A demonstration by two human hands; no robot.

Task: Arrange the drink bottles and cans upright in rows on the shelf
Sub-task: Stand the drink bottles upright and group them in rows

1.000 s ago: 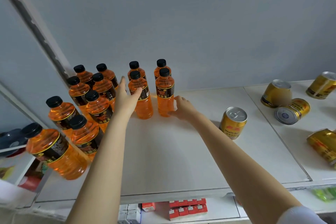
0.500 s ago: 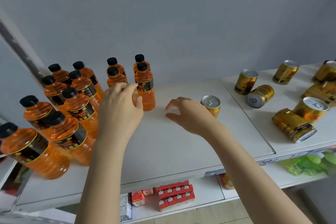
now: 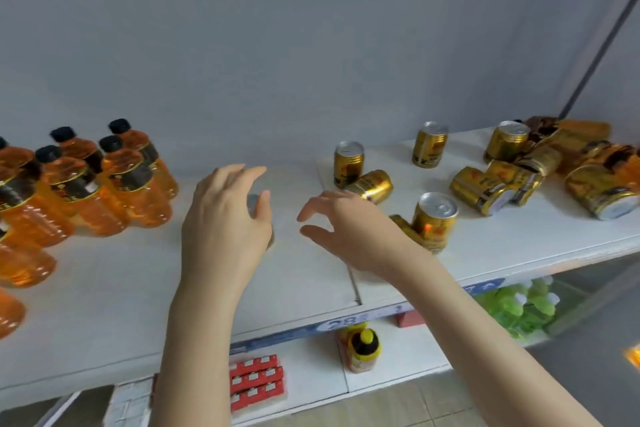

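Orange drink bottles point(image 3: 114, 180) with black caps stand upright in rows on the left of the white shelf point(image 3: 311, 288). Gold cans lie scattered on the right: one upright can point(image 3: 434, 218) near the front, another upright one point(image 3: 348, 161) further back with a tipped can point(image 3: 372, 184) beside it, and a heap of tipped cans point(image 3: 502, 184) at far right. My left hand point(image 3: 225, 218) hovers mid-shelf, fingers spread, in front of a can point(image 3: 253, 202) that it mostly hides; whether it touches the can is unclear. My right hand point(image 3: 346, 229) is open with curled fingers, just left of the front upright can.
A lower shelf holds red cartons point(image 3: 258, 378), a yellow bottle with a dark cap point(image 3: 363, 350) and green bottles point(image 3: 519, 308). The grey back wall rises behind the shelf. A dark upright post point(image 3: 595, 45) runs at the far right.
The view has swung right, so the bottles now sit at the left edge and more cans show. Both hands have come off the bottles and moved right toward the cans.
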